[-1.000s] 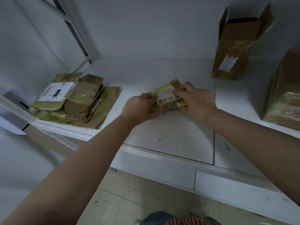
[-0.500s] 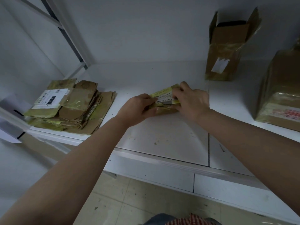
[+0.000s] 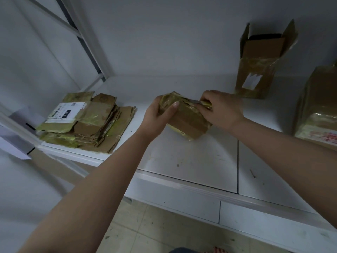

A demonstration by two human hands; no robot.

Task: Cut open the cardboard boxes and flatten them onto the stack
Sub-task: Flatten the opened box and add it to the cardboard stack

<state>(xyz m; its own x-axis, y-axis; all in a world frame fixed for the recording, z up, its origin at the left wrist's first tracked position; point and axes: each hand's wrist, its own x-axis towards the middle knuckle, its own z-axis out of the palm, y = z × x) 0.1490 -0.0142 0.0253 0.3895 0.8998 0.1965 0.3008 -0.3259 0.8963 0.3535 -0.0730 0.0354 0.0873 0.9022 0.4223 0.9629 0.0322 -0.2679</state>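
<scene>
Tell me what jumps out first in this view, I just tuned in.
Mid-shelf, both hands work a small taped box: the left hand grips its left end, and the right hand holds a blade at its top edge. On the left lies the stack of flattened cardboard. At back right stands an open box, flaps up, with another taped box at the right edge.

**White shelf and its load**

The shelf (image 3: 191, 161) is white, scuffed, with a seam running front to back on the right; a stack (image 3: 87, 121) of flattened cardboard lies at its left end; an open box (image 3: 259, 70) stands upright at the back right; a taped box (image 3: 319, 110) sits at the right edge.
</scene>
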